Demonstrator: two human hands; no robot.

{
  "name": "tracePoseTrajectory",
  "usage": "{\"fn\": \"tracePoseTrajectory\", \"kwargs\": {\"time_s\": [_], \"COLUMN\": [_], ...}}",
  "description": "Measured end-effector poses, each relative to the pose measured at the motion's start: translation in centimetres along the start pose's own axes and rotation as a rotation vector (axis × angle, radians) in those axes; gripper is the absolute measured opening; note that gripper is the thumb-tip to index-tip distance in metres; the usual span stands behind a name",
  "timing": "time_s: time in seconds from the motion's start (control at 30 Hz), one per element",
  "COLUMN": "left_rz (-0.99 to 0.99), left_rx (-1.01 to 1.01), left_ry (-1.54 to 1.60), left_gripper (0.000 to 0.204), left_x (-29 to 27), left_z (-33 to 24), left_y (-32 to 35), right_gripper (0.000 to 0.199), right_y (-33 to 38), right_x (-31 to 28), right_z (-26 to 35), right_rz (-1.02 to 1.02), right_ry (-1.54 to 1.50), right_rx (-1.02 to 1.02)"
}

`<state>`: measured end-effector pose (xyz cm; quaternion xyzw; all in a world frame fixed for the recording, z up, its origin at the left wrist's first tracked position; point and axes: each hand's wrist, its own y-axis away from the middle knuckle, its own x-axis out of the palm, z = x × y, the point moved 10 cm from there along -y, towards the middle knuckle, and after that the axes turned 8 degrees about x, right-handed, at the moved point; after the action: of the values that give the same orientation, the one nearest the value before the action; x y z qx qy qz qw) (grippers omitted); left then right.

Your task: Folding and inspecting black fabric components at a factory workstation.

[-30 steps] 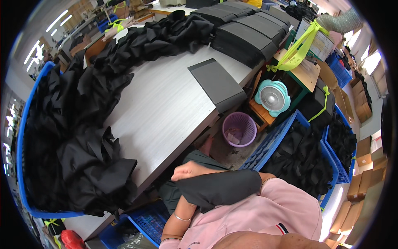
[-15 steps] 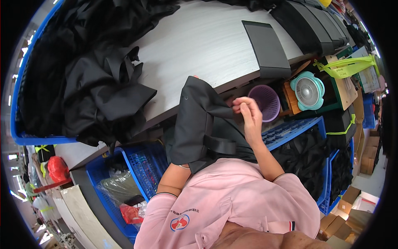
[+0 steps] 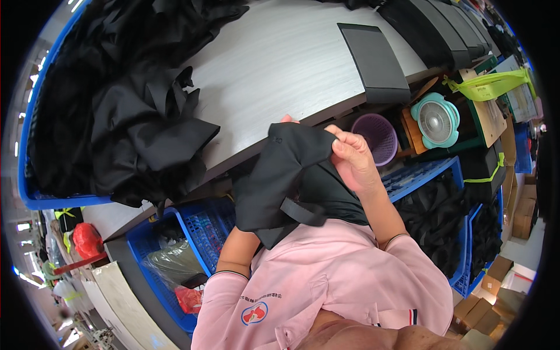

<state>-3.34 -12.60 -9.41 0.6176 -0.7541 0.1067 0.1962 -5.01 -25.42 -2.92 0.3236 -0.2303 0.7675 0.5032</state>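
Observation:
A black sewn fabric piece [image 3: 265, 181] with a short dark strap [image 3: 302, 211] is held up in front of my body. My left forearm goes in behind and under it, so the fabric covers most of my left hand [image 3: 288, 119]; only its fingertips show past the upper edge. At the upper right corner of the piece, my right hand [image 3: 353, 154] pinches the fabric between thumb and fingers. The cloth is stretched between both hands, just off the table's [image 3: 274, 64] near edge.
Black fabric pieces [image 3: 149, 125] heap in a blue bin at left. A flat dark panel [image 3: 375, 63] lies on the table, more panels behind it. Near my right arm are a purple basket [image 3: 376, 140], a teal fan [image 3: 436, 121] and a blue crate [image 3: 429, 175]. Another crate [image 3: 204, 233] stands lower left.
My right hand was raised apart from the fabric and now grips its upper right corner. The piece has shifted right and spread open, with the left fingertips showing more.

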Motion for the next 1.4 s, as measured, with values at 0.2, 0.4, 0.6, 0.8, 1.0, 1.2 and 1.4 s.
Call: {"fn": "tracePoseTrajectory", "kwargs": {"time_s": [0.2, 0.4, 0.6, 0.8, 1.0, 1.2, 1.4], "left_rz": [0.148, 0.398, 0.215, 0.275, 0.328, 0.357, -0.016], "left_rx": [-0.060, 0.302, 0.646, 0.694, 0.741, 0.787, -0.045], "left_ry": [0.252, -0.730, -0.945, -1.052, -1.173, -1.313, -0.012], "left_gripper": [0.059, 0.053, 0.042, 0.043, 0.044, 0.045, 0.041], "left_x": [1.0, 1.5, 3.6, 4.4, 1.8, -1.9, -3.5], "left_z": [4.0, 1.4, -3.8, -2.5, -2.7, -3.7, 2.6], "left_y": [4.1, 0.4, 1.9, 2.8, 1.8, -1.2, -2.5], "right_gripper": [0.024, 0.047, 0.055, 0.037, 0.018, 0.020, 0.015], "right_y": [-3.0, 2.0, 1.8, 1.0, 0.7, -2.3, -10.6], "right_x": [-6.4, -0.1, 4.0, 1.8, 3.0, 0.7, -4.2], "right_z": [3.8, 7.4, 5.2, 5.2, 4.2, 8.9, 12.9], "right_rz": [-0.451, -0.598, -0.617, -0.611, 0.016, 0.017, -0.370], "right_ry": [0.356, 1.206, 1.785, 1.697, 1.481, 1.259, 1.367], "right_rx": [-0.086, -0.569, -0.749, -0.686, -0.425, -0.322, -0.581]}}
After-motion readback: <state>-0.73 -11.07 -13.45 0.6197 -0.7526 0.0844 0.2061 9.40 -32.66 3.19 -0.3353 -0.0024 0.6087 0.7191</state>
